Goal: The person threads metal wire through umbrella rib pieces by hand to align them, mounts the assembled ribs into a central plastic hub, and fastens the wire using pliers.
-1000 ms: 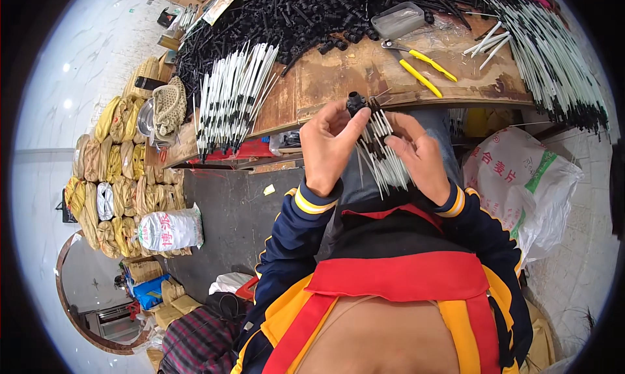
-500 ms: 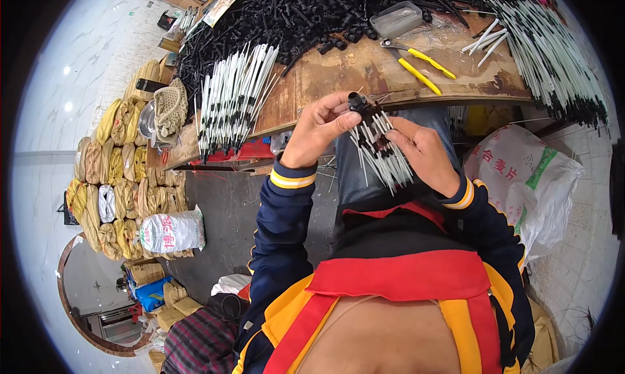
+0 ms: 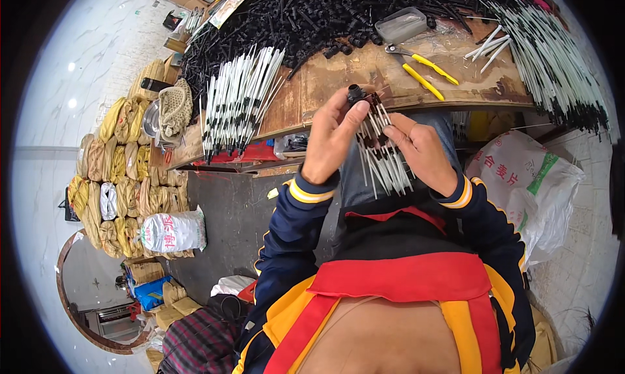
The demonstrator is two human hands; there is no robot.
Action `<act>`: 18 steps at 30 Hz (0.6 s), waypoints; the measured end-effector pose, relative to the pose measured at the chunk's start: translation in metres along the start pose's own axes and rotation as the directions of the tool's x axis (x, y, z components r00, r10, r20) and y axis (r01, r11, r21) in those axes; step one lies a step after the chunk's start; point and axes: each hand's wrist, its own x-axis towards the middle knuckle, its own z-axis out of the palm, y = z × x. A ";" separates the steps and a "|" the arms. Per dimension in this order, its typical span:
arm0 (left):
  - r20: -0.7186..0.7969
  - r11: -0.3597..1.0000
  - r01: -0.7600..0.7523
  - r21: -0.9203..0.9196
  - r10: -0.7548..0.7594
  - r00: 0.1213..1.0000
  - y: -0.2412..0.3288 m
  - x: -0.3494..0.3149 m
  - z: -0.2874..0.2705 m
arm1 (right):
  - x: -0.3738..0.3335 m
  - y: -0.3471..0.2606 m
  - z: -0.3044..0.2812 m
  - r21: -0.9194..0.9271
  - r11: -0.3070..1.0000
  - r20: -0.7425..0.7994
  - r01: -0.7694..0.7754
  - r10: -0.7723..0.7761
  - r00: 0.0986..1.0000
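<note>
My left hand [image 3: 333, 136] is closed around a black ribbed plastic fitting [image 3: 356, 95], its thumb pressed along the side. Closed on a fanned bundle of thin white-and-black rods [image 3: 385, 160] is my right hand [image 3: 422, 149], thumb and fingers near the bundle's upper part. The rods hang down over my lap, spread at their lower ends. Both hands are close together just off the table's near edge, and the fitting meets the top of the bundle. Whether the two are joined there is hidden by my fingers.
On the wooden table [image 3: 364, 71] lie yellow-handled pliers [image 3: 426, 71], a clear plastic tray [image 3: 402, 26] and a heap of black fittings [image 3: 293, 22]. White rods are piled at the left [image 3: 241, 100] and right [image 3: 553, 61]. A white sack [image 3: 521, 179] stands at right; wrapped bundles [image 3: 120, 172] are stacked left.
My left hand has shifted slightly right, and its thumb now lies more upright against the fitting. The right hand keeps its hold on the rods. The view has tilted slightly.
</note>
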 end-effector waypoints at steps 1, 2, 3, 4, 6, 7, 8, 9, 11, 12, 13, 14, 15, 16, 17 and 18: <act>0.001 1.000 -0.002 0.003 0.002 1.000 0.003 0.001 -0.006 | 0.001 -0.002 0.000 0.002 1.000 -0.002 0.003 -0.003 1.000; 0.083 0.999 0.000 -0.042 0.004 0.997 0.007 0.002 -0.011 | 0.000 -0.005 0.000 0.049 0.999 0.005 0.018 -0.018 1.000; 0.164 0.996 0.006 -0.087 0.008 0.986 0.011 0.003 -0.014 | 0.000 -0.009 0.000 0.097 0.995 0.012 0.032 -0.033 0.999; 0.183 0.990 0.061 -0.125 -0.038 0.982 0.015 0.001 -0.015 | -0.001 -0.015 -0.001 0.146 0.989 0.026 0.019 -0.023 0.999; 0.184 0.982 0.071 -0.177 -0.038 0.982 0.011 -0.003 -0.013 | -0.008 -0.020 -0.002 0.142 0.990 0.046 -0.001 -0.006 0.999; 0.190 0.970 0.079 -0.228 -0.036 0.981 0.008 -0.005 -0.012 | -0.013 -0.021 -0.002 0.135 0.991 0.060 -0.019 0.011 0.998; 0.187 0.960 0.099 -0.261 -0.051 0.981 0.001 -0.011 -0.010 | -0.020 -0.018 0.001 0.111 0.993 0.070 -0.047 0.039 0.997; 0.185 0.951 0.113 -0.289 -0.060 0.981 -0.008 -0.016 -0.009 | -0.026 -0.015 0.004 0.114 0.992 0.076 -0.053 0.044 0.996; 0.114 0.943 0.113 -0.312 -0.080 0.990 -0.020 -0.026 0.001 | -0.033 -0.009 0.010 0.077 0.994 0.068 -0.075 0.070 0.995; 0.077 0.965 0.089 -0.245 -0.072 0.994 -0.023 -0.031 0.003 | -0.034 -0.007 0.012 0.129 0.990 0.075 -0.056 0.046 0.996; 0.079 0.964 0.096 -0.249 -0.079 0.994 -0.016 -0.033 0.007 | -0.034 -0.010 0.011 0.129 0.990 0.075 -0.064 0.055 0.996; 0.036 0.993 0.071 -0.097 -0.068 0.997 -0.006 -0.035 0.011 | -0.033 -0.017 0.008 0.059 0.998 0.070 -0.030 0.026 0.997; -0.004 0.997 0.051 0.059 -0.051 0.999 0.000 -0.038 0.013 | -0.033 -0.021 0.007 -0.012 1.000 0.066 0.005 -0.004 0.998; -0.030 0.995 0.038 0.088 -0.035 0.999 0.001 -0.038 0.017 | -0.034 -0.021 0.009 -0.011 1.000 0.072 0.008 -0.007 0.997; -0.036 0.995 0.037 0.089 -0.034 0.999 -0.001 -0.041 0.019 | -0.038 -0.020 0.011 -0.004 1.000 0.075 0.017 -0.016 0.997; -0.088 0.986 0.053 0.160 -0.040 0.995 -0.003 -0.046 0.022 | -0.039 -0.019 0.013 0.004 1.000 0.077 0.026 -0.026 0.997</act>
